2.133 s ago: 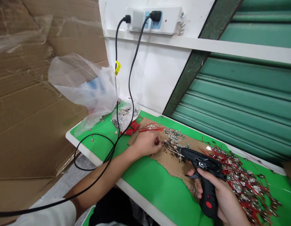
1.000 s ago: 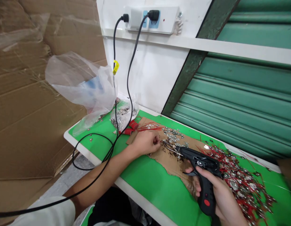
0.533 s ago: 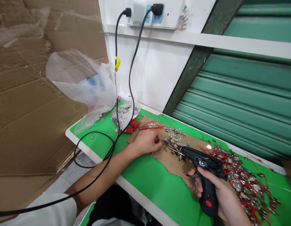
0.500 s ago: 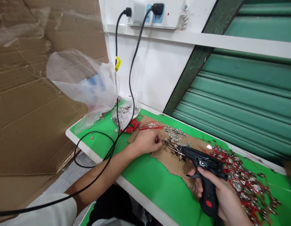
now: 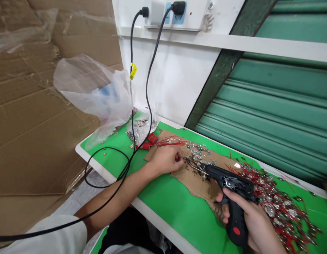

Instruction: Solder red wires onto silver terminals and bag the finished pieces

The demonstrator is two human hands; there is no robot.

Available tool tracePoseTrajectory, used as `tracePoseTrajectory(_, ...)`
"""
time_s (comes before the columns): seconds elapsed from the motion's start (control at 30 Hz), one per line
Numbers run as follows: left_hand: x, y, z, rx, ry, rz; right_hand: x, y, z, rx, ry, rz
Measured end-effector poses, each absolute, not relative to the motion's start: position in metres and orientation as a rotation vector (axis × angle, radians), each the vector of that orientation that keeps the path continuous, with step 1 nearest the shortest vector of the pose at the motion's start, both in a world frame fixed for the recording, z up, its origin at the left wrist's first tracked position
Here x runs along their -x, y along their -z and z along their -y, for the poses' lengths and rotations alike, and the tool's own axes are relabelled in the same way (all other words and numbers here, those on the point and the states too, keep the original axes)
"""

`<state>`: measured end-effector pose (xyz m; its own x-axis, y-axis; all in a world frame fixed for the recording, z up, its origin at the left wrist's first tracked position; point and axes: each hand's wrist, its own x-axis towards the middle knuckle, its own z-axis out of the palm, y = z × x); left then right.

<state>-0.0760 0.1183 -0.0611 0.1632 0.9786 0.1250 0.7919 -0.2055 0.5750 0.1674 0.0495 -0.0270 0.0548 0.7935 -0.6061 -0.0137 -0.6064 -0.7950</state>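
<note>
Black pistol-shaped soldering gun (image 5: 229,190) held in right hand (image 5: 254,225), grip closed round its handle, finger on trigger; tip rests on the torn cardboard sheet (image 5: 197,178) mid-bench. Left hand (image 5: 167,159) pinches a small part just beside the tip; what it pinches is too small to tell.

Risks, judged:
- fingertips next to a hot tip, so a slip means a burn;
- tip dwelling on cardboard may scorch it;
- black cord (image 5: 142,116) loops over the bench's left edge and could snag the forearm;
- pile of red-wired metal pieces (image 5: 279,208) near the right edge may scatter.
</note>
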Motion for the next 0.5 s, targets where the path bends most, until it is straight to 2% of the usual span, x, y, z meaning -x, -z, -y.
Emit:
tracePoseTrajectory(0.27,0.077,0.060,-0.118,-2.063,-0.731,-1.648,-0.177,0.041,-0.056,1.634,-1.752,0.685)
tracePoseTrajectory(0.5,0.077,0.061,-0.118,-2.056,-0.740,-1.638,-0.172,0.030,-0.059,1.630,-1.825,0.610)
